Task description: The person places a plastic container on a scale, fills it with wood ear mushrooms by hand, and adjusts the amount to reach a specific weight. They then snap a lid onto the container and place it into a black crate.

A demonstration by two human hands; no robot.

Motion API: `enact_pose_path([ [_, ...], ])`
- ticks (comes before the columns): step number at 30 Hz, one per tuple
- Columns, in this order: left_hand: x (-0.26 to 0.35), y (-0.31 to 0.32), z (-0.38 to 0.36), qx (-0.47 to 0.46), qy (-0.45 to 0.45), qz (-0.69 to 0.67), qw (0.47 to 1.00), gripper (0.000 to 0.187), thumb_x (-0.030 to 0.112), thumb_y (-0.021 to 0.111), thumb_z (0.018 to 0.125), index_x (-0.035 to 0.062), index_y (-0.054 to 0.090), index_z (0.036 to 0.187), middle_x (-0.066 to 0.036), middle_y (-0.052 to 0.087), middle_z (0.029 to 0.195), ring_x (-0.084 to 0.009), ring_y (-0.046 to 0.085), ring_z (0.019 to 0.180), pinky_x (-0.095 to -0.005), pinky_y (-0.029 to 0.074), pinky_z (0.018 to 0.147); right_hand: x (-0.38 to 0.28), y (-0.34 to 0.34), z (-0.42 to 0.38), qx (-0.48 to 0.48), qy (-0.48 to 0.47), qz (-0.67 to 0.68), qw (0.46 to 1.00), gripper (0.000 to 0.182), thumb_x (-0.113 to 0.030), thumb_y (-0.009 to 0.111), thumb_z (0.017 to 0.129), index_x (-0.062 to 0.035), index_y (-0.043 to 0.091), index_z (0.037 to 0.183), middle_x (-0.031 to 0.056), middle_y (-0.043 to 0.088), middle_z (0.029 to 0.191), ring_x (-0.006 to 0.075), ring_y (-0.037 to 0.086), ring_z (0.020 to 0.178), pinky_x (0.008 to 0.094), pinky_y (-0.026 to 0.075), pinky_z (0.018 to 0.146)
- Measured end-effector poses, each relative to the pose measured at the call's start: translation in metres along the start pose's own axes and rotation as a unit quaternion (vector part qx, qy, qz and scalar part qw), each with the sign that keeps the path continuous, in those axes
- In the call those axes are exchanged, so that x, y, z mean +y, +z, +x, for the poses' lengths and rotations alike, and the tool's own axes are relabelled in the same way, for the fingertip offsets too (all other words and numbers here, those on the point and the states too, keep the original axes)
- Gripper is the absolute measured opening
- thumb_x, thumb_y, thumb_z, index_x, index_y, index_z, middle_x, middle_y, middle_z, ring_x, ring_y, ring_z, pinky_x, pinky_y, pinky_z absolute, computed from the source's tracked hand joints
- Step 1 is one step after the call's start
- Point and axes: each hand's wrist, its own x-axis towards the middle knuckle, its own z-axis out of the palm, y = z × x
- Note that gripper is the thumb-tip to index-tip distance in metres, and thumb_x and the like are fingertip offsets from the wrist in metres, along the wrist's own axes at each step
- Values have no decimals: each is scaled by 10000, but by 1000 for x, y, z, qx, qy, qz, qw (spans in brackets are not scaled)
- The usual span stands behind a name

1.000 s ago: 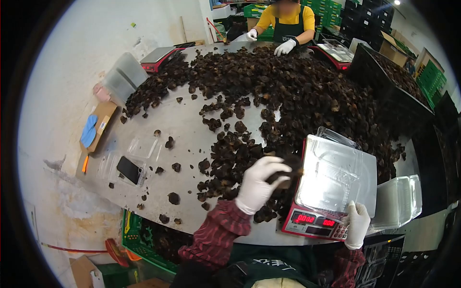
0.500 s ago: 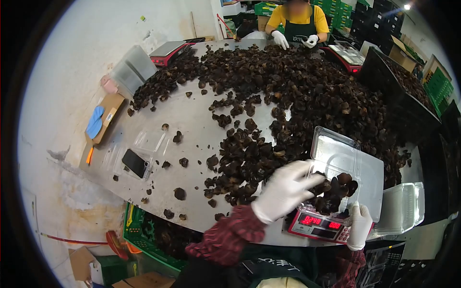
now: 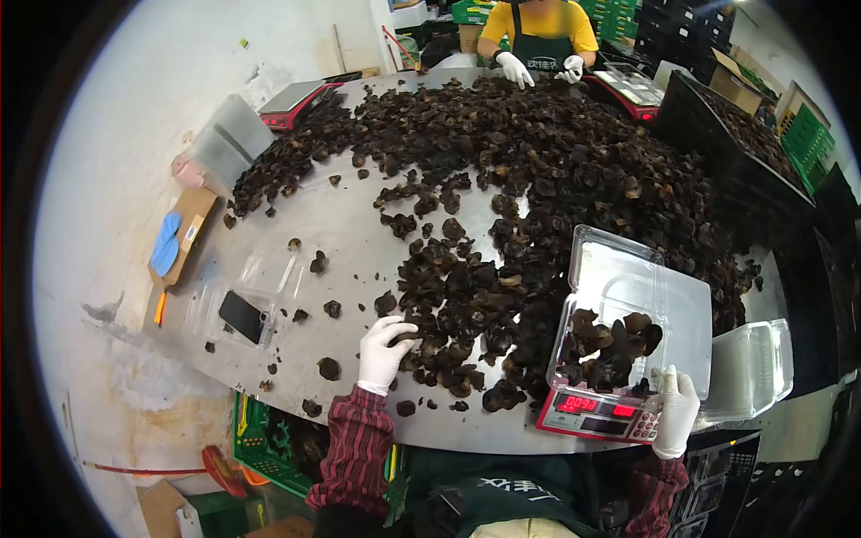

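Dark brown mushroom pieces (image 3: pixel 466 296) are heaped over the metal table (image 3: pixel 359 242). My left hand (image 3: pixel 384 352), in a white glove, is at the left edge of the nearer heap, its fingers bent round a dark piece. An open clear plastic box (image 3: pixel 619 278) lies on a red scale (image 3: pixel 596 416) with lit red digits, and several mushroom pieces (image 3: pixel 613 348) are inside it. My right hand (image 3: pixel 677 412), also gloved, rests at the box's lower right corner, its thumb and fingers on the rim.
A co-worker in yellow (image 3: pixel 538 36) stands across the table, near two more scales. A phone (image 3: pixel 242 316) on clear plastic and a cardboard piece (image 3: pixel 186 238) with a blue glove are at left. Clear boxes (image 3: pixel 749 372) stand right; a green crate (image 3: pixel 260 448) is below.
My left hand has moved from above the box leftward to the heap's edge. My right hand stays at the box corner. The scale's digits differ, and the whole view has shifted slightly.
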Motion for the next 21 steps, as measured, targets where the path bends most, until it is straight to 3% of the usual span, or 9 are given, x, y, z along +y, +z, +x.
enact_pose_path([
  [5, 83, 20, 4, -14, 18, -183, 983, 274, -88, 701, 694, 54, 706, 928, -89, 569, 1147, -152, 585, 966, -251, 491, 796, -9, 4, -3, -13, 1, -11, 1000, 285, -252, 545, 962, 8, 628, 881, -20, 495, 565, 32, 403, 450, 200, 330, 437],
  [9, 158, 60, 5, -93, 175, -169, 965, 322, -86, 693, 712, 71, 698, 992, -107, 555, 1165, -192, 583, 1036, -289, 528, 829, -1, 5, -1, -28, 5, -2, 1000, 227, -213, 602, 926, 14, 614, 930, 2, 526, 619, 45, 419, 459, 203, 319, 426],
  [11, 182, 87, 7, -136, 308, -117, 935, 376, 1, 723, 711, 122, 681, 1066, -152, 514, 1264, -301, 541, 1116, -354, 483, 908, 0, 6, -1, -24, -8, -27, 999, 261, -236, 565, 952, 8, 624, 879, -17, 532, 629, 26, 410, 461, 195, 334, 431],
  [12, 186, 103, 8, -178, 327, -118, 921, 419, 92, 737, 717, 135, 658, 1126, -155, 496, 1302, -342, 501, 1160, -386, 425, 970, -1, 6, -1, -25, -4, -13, 1000, 259, -232, 564, 952, 9, 625, 881, -12, 546, 649, 27, 409, 463, 194, 337, 431],
  [15, 199, 111, 9, -177, 392, -90, 898, 480, 181, 730, 728, 140, 618, 1193, -173, 489, 1300, -350, 464, 1198, -411, 412, 974, -5, 5, -3, -31, -5, -16, 999, 253, -226, 563, 952, 10, 625, 887, -7, 556, 656, 26, 408, 466, 194, 337, 432],
  [16, 189, 110, 11, -151, 384, -103, 905, 436, 152, 713, 760, 114, 625, 1185, -176, 500, 1280, -338, 473, 1198, -417, 445, 944, -3, 4, -2, -36, -4, -13, 999, 250, -226, 566, 951, 8, 622, 882, -8, 552, 651, 23, 407, 469, 193, 336, 432],
  [18, 163, 98, 16, -92, 248, -123, 957, 282, 52, 649, 813, 57, 660, 1095, -148, 590, 1157, -278, 595, 1039, -356, 512, 849, -2, 3, -2, -34, -9, -21, 999, 249, -224, 567, 950, 7, 621, 876, -10, 547, 647, 23, 406, 470, 192, 335, 432],
  [19, 144, 83, 25, -34, 270, -8, 962, 230, 38, 625, 816, 58, 673, 1040, -125, 624, 1083, -261, 617, 971, -339, 513, 833, -2, 3, -2, -32, -14, -28, 999, 248, -223, 568, 950, 6, 620, 870, -11, 541, 643, 23, 405, 470, 192, 335, 432],
  [21, 91, 64, 38, -22, 192, 108, 975, 184, 65, 620, 810, 70, 679, 985, -114, 630, 1016, -281, 600, 949, -349, 492, 849, -3, 4, -2, -32, -13, -21, 999, 247, -222, 568, 950, 5, 622, 869, -11, 546, 649, 23, 405, 472, 192, 335, 434],
])
